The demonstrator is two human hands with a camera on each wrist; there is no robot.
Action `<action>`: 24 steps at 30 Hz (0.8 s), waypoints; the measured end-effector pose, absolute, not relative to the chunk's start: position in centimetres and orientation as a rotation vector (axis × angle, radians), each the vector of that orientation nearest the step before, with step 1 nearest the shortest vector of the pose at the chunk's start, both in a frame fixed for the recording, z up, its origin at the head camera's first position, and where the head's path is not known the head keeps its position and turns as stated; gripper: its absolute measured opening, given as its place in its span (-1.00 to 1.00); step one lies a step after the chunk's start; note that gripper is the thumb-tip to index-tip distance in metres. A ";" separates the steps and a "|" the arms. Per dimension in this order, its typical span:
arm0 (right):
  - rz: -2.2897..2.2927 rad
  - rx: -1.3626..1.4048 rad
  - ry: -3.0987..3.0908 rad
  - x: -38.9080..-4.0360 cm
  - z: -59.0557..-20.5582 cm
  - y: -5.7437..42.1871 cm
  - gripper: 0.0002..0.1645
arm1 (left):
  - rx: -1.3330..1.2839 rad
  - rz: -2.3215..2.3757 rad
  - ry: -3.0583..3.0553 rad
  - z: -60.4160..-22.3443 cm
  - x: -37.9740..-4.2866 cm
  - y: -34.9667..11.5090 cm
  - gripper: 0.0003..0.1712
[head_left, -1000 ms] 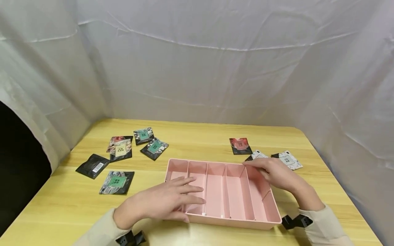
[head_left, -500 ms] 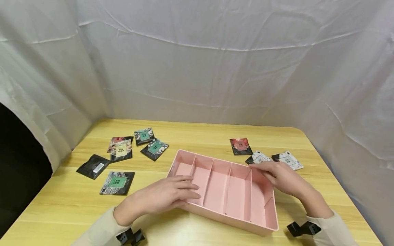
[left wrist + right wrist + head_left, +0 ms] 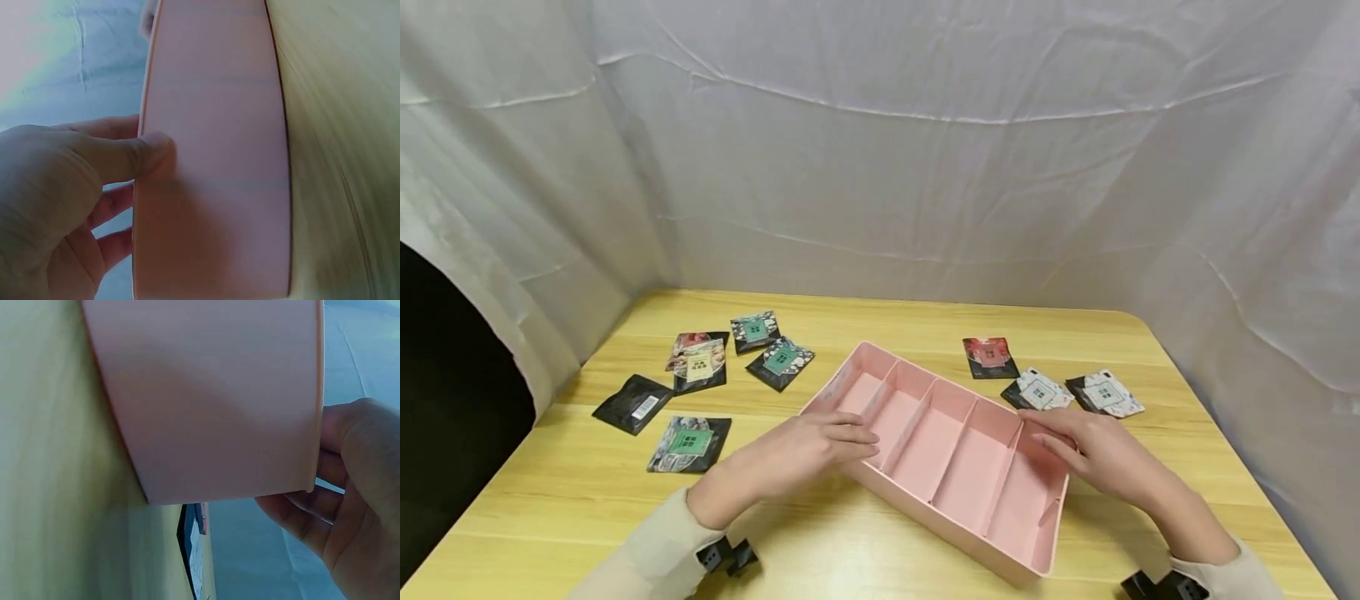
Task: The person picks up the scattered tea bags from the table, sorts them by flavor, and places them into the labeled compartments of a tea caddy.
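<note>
A pink divided box with several long, bare compartments sits askew on the table, its near right corner closest to me. My left hand holds its near left wall: in the left wrist view the thumb presses the outer face while the other fingers go over the rim. At the far right corner, my right hand grips the rim. The right wrist view has its thumb on the inner side of the wall, with fingers reaching round the corner.
Left of the box lie several sachets, among them a green-labelled one, a black one and a yellow-labelled one. Behind its right end are a red sachet and two white-and-black ones. A pale curtain closes off the back.
The pink box has turned clockwise between both hands, its left end swinging away from me and its near right corner coming closer. The right hand has shifted slightly right. The sachets stay put.
</note>
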State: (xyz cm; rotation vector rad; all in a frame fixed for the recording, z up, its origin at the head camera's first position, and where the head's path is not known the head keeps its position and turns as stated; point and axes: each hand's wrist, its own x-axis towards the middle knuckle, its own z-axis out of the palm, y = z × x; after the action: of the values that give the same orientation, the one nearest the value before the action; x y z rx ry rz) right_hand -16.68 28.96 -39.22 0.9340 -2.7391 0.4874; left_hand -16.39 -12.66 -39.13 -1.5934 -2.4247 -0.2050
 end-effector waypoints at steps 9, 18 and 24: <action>0.611 1.100 -2.769 -16.0 -40.5 29.5 -0.05 | -1.515 -0.205 -2.396 -39.4 -18.4 -13.2 -0.61; 0.730 1.234 -2.755 -16.2 -40.7 30.0 0.17 | -1.407 -0.326 -2.466 -39.8 -20.2 -13.6 -0.67; 0.689 1.171 -2.751 -15.9 -40.6 29.4 0.14 | -1.390 -0.408 -2.473 -40.3 -21.9 -13.6 -0.67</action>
State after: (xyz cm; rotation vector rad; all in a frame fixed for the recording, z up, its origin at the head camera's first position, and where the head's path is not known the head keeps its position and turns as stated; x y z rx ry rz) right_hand -15.91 29.42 -40.56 1.1710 -2.7510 0.6888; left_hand -21.95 -13.57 -40.26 -1.3897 -2.4730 -0.4084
